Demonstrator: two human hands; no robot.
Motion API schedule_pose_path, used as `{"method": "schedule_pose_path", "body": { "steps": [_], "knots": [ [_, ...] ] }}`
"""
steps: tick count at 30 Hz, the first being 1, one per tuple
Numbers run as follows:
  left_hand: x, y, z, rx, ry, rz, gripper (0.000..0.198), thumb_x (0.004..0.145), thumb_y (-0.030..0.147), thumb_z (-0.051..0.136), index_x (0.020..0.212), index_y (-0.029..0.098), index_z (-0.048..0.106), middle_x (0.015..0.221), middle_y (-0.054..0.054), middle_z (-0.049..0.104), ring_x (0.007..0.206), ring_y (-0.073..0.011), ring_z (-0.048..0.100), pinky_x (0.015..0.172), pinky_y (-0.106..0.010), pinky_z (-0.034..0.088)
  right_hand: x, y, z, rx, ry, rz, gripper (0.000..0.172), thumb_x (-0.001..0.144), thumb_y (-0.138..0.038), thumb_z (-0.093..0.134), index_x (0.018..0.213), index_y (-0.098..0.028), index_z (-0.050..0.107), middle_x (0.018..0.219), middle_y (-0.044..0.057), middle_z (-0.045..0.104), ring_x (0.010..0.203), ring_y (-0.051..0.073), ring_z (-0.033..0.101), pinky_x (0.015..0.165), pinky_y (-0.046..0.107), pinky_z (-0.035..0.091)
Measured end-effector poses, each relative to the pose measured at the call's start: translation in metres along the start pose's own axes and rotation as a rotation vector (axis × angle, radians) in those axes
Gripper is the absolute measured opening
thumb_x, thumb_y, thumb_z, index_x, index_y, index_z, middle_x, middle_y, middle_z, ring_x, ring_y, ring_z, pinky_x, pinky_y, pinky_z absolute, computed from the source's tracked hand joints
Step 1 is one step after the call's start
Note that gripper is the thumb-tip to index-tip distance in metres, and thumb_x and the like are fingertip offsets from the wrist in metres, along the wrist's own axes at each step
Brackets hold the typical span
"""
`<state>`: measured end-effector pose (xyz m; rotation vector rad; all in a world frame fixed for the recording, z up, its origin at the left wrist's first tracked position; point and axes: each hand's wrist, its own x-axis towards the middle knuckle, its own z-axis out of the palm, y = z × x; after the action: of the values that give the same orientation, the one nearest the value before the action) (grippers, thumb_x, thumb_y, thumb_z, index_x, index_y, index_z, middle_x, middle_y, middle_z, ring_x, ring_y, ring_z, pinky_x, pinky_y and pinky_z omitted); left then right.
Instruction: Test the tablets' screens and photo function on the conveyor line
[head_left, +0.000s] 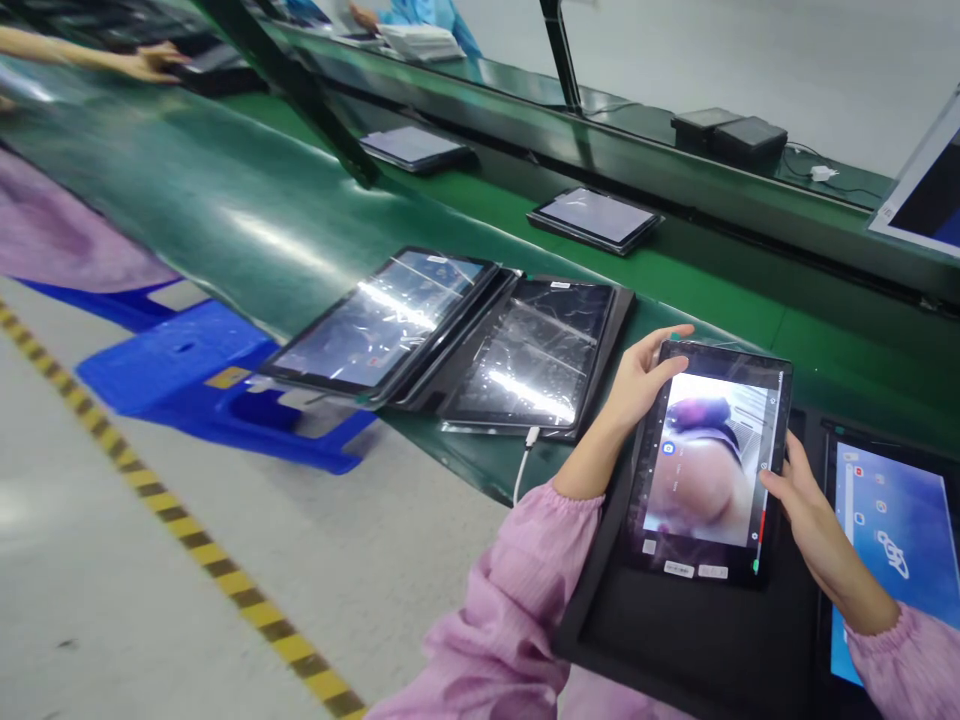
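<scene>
A black-framed tablet (709, 460) is held upright-on-end in both hands, its lit screen showing a camera picture with icons. My left hand (646, 375) grips its upper left corner, thumb over the front. On the right edge, my right hand (802, 500) has its thumb at the screen's side and its fingers behind. Labels are stuck along the lower bezel. Beneath the tablet lies a black tray (637, 625). Beside my right forearm, a second tablet (900, 530) displays a blue home screen and is partly covered by the sleeve.
Left on the green bench are two film-covered tablets, one (390, 315) tilted against another (532, 350) with a white cable (529, 445) at its edge. Tablets (600, 215) sit on the green conveyor (712, 290). A blue stool (180, 355) stands left. A co-worker's hand (154, 62) is at upper left.
</scene>
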<state>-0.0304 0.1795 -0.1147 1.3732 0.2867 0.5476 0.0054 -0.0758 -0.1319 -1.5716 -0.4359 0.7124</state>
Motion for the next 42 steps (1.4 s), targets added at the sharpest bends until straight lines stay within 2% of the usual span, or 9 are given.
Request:
{"method": "schedule_pose_path", "body": {
  "steps": [4, 10, 16, 23, 32, 42],
  "knots": [
    [0.0, 0.0, -0.001, 0.034, -0.001, 0.008, 0.048, 0.074, 0.033, 0.076, 0.119, 0.019, 0.07, 0.078, 0.002, 0.067, 0.06, -0.0127, 0.052, 0.059, -0.025, 0.039, 0.0, 0.0, 0.0, -0.032, 0.003, 0.002, 0.068, 0.094, -0.045, 0.061, 0.156, -0.033, 0.036, 0.153, 0.003, 0.053, 0.145, 0.028, 0.045, 0.119, 0.051, 0.04],
    [0.0, 0.0, -0.004, -0.016, 0.003, 0.079, 0.043, 0.075, 0.033, 0.071, 0.115, 0.018, 0.074, 0.1, -0.003, 0.075, 0.075, -0.0167, 0.062, 0.069, -0.027, 0.047, -0.001, 0.001, 0.0, -0.016, 0.001, 0.031, 0.065, 0.093, -0.045, 0.063, 0.153, -0.033, 0.039, 0.152, 0.004, 0.054, 0.145, 0.028, 0.044, 0.119, 0.05, 0.04],
    [0.0, -0.001, -0.004, -0.05, 0.009, 0.059, 0.043, 0.073, 0.032, 0.073, 0.113, 0.018, 0.075, 0.09, -0.002, 0.074, 0.069, -0.0166, 0.063, 0.066, -0.027, 0.047, 0.0, -0.004, 0.003, -0.002, -0.014, 0.036, 0.073, 0.09, -0.048, 0.062, 0.154, -0.027, 0.032, 0.154, 0.009, 0.051, 0.147, 0.027, 0.042, 0.12, 0.048, 0.037],
    [0.0, 0.0, -0.003, -0.039, 0.014, 0.044, 0.041, 0.072, 0.03, 0.074, 0.111, 0.018, 0.075, 0.072, 0.001, 0.066, 0.056, -0.0125, 0.053, 0.054, -0.024, 0.037, 0.0, -0.006, 0.005, -0.012, -0.014, 0.04, 0.071, 0.09, -0.046, 0.061, 0.153, -0.027, 0.034, 0.153, 0.008, 0.053, 0.145, 0.028, 0.044, 0.12, 0.047, 0.039],
    [0.0, -0.002, -0.005, -0.045, 0.015, 0.032, 0.043, 0.072, 0.027, 0.076, 0.114, 0.019, 0.075, 0.066, 0.003, 0.062, 0.049, -0.0094, 0.047, 0.048, -0.021, 0.032, -0.001, -0.013, 0.007, 0.011, 0.002, 0.082, 0.076, 0.087, -0.047, 0.064, 0.153, -0.024, 0.035, 0.156, 0.008, 0.049, 0.15, 0.028, 0.036, 0.121, 0.043, 0.036],
    [-0.001, 0.0, -0.004, -0.052, 0.03, 0.023, 0.042, 0.07, 0.027, 0.078, 0.112, 0.02, 0.077, 0.068, 0.003, 0.064, 0.051, -0.0097, 0.049, 0.05, -0.022, 0.035, -0.002, -0.013, 0.007, 0.007, -0.008, 0.082, 0.075, 0.088, -0.047, 0.064, 0.153, -0.024, 0.035, 0.157, 0.008, 0.048, 0.15, 0.027, 0.035, 0.121, 0.044, 0.035]
  ]
}}
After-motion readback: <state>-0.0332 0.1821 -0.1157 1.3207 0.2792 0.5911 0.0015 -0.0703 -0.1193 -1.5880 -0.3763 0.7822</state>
